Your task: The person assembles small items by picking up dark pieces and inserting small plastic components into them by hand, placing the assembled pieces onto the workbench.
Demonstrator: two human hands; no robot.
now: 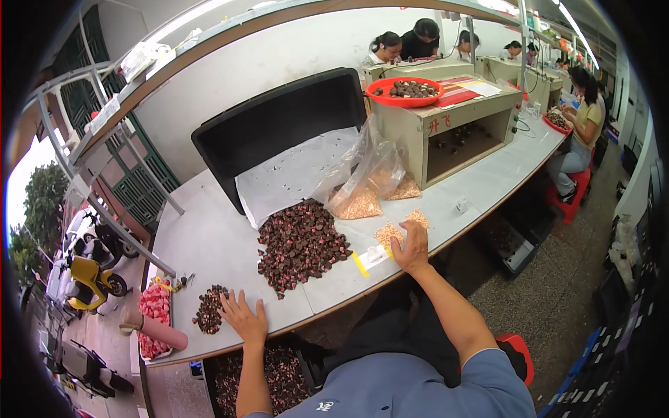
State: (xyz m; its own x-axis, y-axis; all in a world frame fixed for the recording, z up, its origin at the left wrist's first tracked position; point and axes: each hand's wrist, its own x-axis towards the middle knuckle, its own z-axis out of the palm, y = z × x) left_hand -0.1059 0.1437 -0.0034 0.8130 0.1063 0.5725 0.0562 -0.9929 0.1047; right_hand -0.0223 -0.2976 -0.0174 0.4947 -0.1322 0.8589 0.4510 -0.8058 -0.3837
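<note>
My left hand (pixel 242 318) lies with its fingers spread at the edge of a small pile of dark brown pieces (pixel 208 311) on the white tabletop. A larger heap of dark brown and pink small parts (pixel 301 245) spreads over the table between my hands. My right hand (pixel 412 249) is over the table's near edge, thumb apart from the fingers, beside small piles of pale orange bits (pixel 388 235). Nothing shows in its grip, though the palm side is partly hidden. Next to it lies a small clear piece (pixel 375 253) on a white strip with yellow tape.
Clear bags of orange bits (pixel 357 203) lean before a beige metal box (pixel 460 139) topped by a red tray (pixel 404 102). A black bin (pixel 279 125) lies tipped behind the heap. Pink pieces fill a tray (pixel 155 306) beside a pink cylinder (pixel 164 333). Several people work farther off.
</note>
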